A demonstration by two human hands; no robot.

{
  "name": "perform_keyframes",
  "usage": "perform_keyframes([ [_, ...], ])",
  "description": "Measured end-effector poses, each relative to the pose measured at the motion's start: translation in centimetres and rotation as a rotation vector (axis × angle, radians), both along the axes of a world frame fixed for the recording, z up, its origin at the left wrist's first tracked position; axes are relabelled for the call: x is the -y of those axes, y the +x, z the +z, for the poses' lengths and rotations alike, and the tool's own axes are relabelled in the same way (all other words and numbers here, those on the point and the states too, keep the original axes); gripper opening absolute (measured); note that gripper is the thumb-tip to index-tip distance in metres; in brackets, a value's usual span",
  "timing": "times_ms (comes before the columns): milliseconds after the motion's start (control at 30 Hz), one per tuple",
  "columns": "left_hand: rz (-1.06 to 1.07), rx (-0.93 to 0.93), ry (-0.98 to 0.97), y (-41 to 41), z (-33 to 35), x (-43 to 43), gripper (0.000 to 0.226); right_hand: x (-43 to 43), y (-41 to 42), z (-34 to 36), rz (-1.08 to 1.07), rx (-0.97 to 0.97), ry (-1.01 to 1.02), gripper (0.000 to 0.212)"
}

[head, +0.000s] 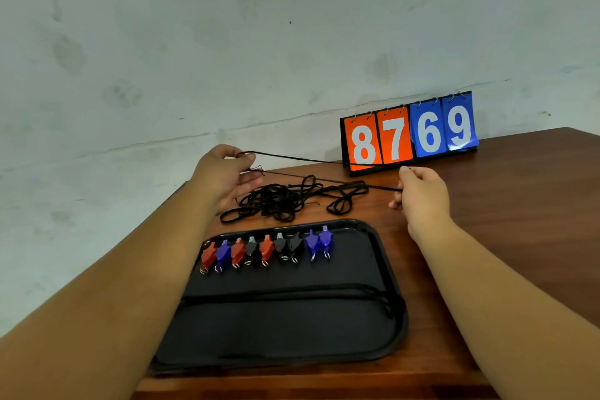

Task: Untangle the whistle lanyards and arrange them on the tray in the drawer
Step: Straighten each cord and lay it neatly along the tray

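A black lanyard [324, 161] is stretched as a long loop between my two hands above the table. My left hand [227, 177] pinches its left end, and my right hand [418, 193] pinches its right end. Below it, a tangled pile of black lanyards [282, 200] lies on the wooden table. Nearer to me sits a black tray [394, 269]. Several red, blue and black whistles [266, 250] stand in a row along the tray's far edge. One black lanyard [292, 294] lies straightened across the tray's middle.
A flip scoreboard [409, 136] reading 8769 stands at the back of the table against the grey wall. The wooden table [519, 204] extends to the right; its left edge runs diagonally close to the tray and my left arm.
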State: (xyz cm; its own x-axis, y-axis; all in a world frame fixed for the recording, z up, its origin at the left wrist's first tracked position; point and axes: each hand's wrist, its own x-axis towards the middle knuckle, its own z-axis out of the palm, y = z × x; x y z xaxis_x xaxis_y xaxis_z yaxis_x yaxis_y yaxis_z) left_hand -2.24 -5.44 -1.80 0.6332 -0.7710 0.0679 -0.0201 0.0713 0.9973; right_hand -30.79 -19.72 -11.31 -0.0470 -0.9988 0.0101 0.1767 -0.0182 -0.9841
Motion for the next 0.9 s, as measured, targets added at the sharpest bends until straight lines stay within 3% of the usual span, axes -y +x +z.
perform_keyframes([
  [100, -0.003, 0.099, 0.054, 0.9, 0.3, -1.7, 0.018, -0.6, -0.1, 0.3, -0.023, -0.033, -0.044, 0.024],
  [367, -0.037, 0.39, 0.23, 3.6, 2.3, -6.9, 0.034, -2.7, -0.4, 2.4, -0.019, 0.145, 0.058, 0.014],
  [667, -0.058, 0.511, 0.25, 4.2, 3.1, -11.6, 0.017, -6.5, -1.9, 4.9, 0.059, 0.335, 0.057, 0.021],
  [900, -0.022, 0.71, 0.244, 3.7, 3.9, -15.7, 0.01, -9.9, -3.4, 6.4, 0.074, 0.262, 0.024, 0.01],
])
